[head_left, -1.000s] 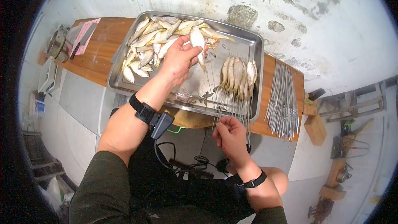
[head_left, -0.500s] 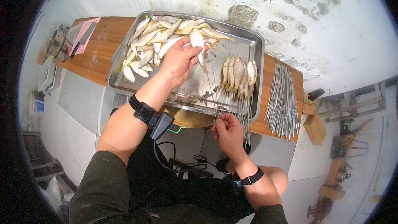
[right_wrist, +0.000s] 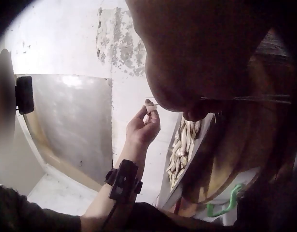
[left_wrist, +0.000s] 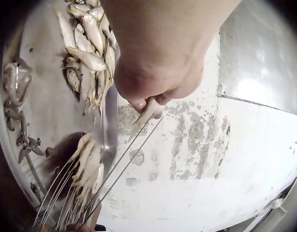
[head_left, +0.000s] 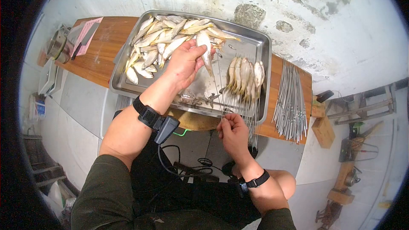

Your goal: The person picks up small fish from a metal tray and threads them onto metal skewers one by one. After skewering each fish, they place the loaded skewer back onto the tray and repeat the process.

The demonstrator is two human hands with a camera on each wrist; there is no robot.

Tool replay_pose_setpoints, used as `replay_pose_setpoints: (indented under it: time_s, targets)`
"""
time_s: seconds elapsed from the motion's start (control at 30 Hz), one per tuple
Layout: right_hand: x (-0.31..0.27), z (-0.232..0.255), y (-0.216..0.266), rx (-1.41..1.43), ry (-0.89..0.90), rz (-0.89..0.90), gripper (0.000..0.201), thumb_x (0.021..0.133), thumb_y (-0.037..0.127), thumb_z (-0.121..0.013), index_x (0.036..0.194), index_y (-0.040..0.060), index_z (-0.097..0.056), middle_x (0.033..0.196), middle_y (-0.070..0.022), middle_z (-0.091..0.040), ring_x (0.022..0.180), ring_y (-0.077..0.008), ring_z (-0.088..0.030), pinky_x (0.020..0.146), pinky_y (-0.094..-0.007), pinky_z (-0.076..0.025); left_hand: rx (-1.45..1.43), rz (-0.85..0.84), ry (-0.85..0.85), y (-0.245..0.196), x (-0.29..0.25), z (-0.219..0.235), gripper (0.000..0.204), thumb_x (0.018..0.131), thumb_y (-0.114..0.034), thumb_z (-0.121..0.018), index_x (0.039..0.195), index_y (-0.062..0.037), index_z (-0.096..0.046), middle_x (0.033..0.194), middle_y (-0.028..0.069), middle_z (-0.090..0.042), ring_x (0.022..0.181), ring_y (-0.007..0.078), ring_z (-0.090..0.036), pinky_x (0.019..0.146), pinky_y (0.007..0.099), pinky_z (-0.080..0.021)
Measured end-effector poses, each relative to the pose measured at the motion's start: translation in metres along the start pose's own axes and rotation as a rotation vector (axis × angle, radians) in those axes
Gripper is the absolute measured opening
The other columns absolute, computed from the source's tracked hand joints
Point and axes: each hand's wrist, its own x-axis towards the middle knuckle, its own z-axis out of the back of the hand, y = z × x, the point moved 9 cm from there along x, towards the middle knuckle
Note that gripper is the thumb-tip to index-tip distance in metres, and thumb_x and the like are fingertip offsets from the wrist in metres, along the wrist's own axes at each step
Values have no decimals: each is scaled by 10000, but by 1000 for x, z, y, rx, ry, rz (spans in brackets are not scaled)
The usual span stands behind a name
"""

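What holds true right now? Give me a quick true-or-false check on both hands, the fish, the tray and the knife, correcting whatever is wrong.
1. The right hand is empty. False: it holds thin metal rods.
2. The left hand holds a single fish. True.
3. A bundle of rods lies to the right of the tray. True.
4. The loose heap of fish fills the tray's right end. False: it lies toward the left end; a neat row of fish on rods sits at the right.
5. The knife lies on the pink sheet. True.
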Motion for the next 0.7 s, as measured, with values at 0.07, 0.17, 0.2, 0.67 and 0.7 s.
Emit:
replay_pose_setpoints:
  time_s: [0.07, 0.17, 0.2, 0.67, 0.7]
  targets:
    - [-1, -1, 4, -17, -10, -3, 111, 936, 118, -520, 988, 21, -507, 725, -33, -589, 543, -78, -497, 486, -220, -405, 18, 6, -17, 2, -1, 2, 216, 907, -39, -521, 1113, 24, -534, 1029, 119, -634, 883, 153, -632, 733, 231, -524]
    - [2, -2, 4, 1, -20, 4, 94, 938, 101, -511, 982, 19, -499, 713, -32, -575, 537, -77, -488, 486, -211, -400, 90, 32, 61, 5, -3, -4, 196, 909, -46, -519, 1093, 16, -549, 1026, 112, -637, 897, 159, -631, 776, 254, -533]
    - [3, -2, 3, 33, -16, 14, 93, 939, 101, -512, 983, 20, -499, 714, -30, -575, 537, -76, -487, 488, -210, -402, 90, 33, 62, 5, -3, -5, 196, 909, -46, -519, 1093, 16, -549, 1026, 112, -637, 897, 159, -631, 776, 254, -533]
    - [8, -7, 4, 7, -10, 65, 95, 940, 101, -506, 976, 13, -497, 705, -31, -574, 534, -72, -480, 486, -205, -390, -19, -8, 35, 1, 1, 0, 190, 921, -52, -512, 1091, 26, -545, 1026, 117, -646, 936, 189, -629, 848, 301, -517]
    - [9, -7, 6, 10, -16, 99, 93, 940, 101, -506, 975, 14, -497, 704, -30, -574, 534, -71, -479, 487, -204, -390, -20, -6, 35, 2, 0, 0, 190, 921, -52, -512, 1091, 26, -545, 1026, 117, -646, 936, 189, -629, 848, 301, -517]
